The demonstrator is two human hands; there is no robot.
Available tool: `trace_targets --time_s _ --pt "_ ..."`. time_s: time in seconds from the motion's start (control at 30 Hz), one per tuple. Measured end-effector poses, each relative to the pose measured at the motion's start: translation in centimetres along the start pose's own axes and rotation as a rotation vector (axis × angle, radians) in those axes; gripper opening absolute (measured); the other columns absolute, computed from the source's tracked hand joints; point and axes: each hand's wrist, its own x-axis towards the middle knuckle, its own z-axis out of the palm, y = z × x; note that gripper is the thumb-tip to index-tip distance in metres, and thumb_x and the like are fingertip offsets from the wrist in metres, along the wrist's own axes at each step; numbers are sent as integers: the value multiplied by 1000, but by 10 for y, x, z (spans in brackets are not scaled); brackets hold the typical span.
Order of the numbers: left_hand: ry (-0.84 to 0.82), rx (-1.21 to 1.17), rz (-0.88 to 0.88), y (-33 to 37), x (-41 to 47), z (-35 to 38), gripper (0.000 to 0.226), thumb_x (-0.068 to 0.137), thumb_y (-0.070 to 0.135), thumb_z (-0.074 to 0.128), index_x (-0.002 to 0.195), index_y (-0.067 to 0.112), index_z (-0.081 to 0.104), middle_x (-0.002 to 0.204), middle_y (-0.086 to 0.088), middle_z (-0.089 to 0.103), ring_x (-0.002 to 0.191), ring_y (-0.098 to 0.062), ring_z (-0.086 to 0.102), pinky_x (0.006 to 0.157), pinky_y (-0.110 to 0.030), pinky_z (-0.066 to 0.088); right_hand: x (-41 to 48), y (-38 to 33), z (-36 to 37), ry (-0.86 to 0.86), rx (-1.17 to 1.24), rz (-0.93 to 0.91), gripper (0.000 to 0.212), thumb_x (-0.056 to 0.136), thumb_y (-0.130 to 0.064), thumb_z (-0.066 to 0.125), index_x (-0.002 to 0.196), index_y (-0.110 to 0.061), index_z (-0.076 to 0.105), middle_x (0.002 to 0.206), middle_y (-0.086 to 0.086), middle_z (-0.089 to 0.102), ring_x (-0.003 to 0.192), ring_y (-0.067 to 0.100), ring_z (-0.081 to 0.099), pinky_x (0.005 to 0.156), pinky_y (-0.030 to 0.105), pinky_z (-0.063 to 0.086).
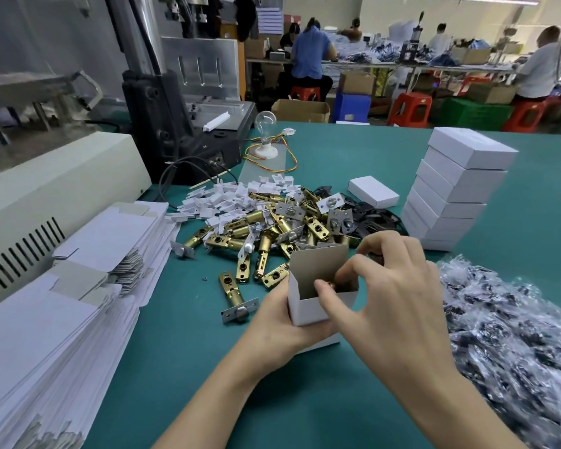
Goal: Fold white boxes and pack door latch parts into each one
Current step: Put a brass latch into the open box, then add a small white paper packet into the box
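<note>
A teal-green desk (305, 400) carries a heap of brass-gold latch bolts (263, 234) with silver faceplates, white plastic clips (227, 199) beyond them and black strike plates (373, 217) to their right. The near white box (308, 307) shows a grey-brown inner flap, a single latch bolt (333, 284) glinting brassy at its mouth. Plain closed boxes (450, 189), all white, stand at right; white box blanks (46, 319) with grey undersides lie at left beside a cream machine housing (62, 176). Clear bags (515, 335) of black parts glitter near right. Far off are red stools (412, 106), a blue crate (352, 106) and green crates (476, 113).
</note>
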Motion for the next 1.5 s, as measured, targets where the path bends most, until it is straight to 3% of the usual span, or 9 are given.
trace_targets --time_s 0.2,0.3,0.47,0.7,0.83,1.0,1.17,1.33,1.5 --pt "-28 7 -38 0 2 -5 52 85 0 82 129 23 65 118 -1 73 110 -15 68 88 -27 55 55 -1 -10 48 187 -46 17 88 -44 72 85 -27 72 90 -6 61 95 21 56 84 46 44" --pt "-79 36 -74 1 1 -6 48 87 1 81 119 35 70 111 12 72 102 -6 66 85 -22 53 110 0 4 -112 183 -32 18 93 -40 72 87 -24 76 88 -5 72 95 22 61 89 52 48" --pt "-100 64 -103 0 2 -11 39 90 8 80 114 36 71 107 14 71 98 -6 65 84 -25 53 194 -6 72 -448 27 -56 45 105 -45 49 85 -20 80 84 2 76 86 25 68 86 41 53" --pt "-117 56 -87 -1 6 -13 46 91 5 77 121 39 71 114 19 72 105 -3 67 87 -19 51 251 -15 172 -770 -180 -301 36 106 -25 50 138 -16 62 135 10 65 123 32 59 99 45 52" --pt "-130 56 -57 -1 11 -15 56 90 -1 76 126 42 71 121 20 73 117 -1 67 92 -16 50 264 -19 209 -822 -234 -340 35 106 -22 47 136 -9 61 130 14 65 122 37 58 91 40 50" --pt "-139 -18 -59 -5 13 -15 55 92 -7 73 136 26 68 130 10 72 125 -11 65 99 -22 49 264 -18 232 -702 -179 -288 22 100 -22 59 115 -17 75 117 6 73 108 34 65 88 41 54" --pt "-125 16 -70 -6 13 -15 52 91 -7 73 128 29 70 120 14 73 112 -5 67 93 -22 51 263 -23 219 -507 -27 -250 20 99 -16 59 112 -13 74 119 5 72 111 30 64 84 36 50" --pt "-79 26 -138 -4 10 -14 51 88 1 78 118 42 71 107 18 74 98 1 68 84 -16 52 251 -39 135 -268 333 -225 15 96 -20 67 103 -10 77 101 3 75 96 17 69 91 33 55" --pt "34 75 -201 -3 7 -15 42 80 21 86 113 40 70 110 9 77 103 -6 72 85 -21 56 181 -14 16 -309 626 -284 7 95 -14 72 101 -12 75 90 -5 75 81 8 73 79 21 59"
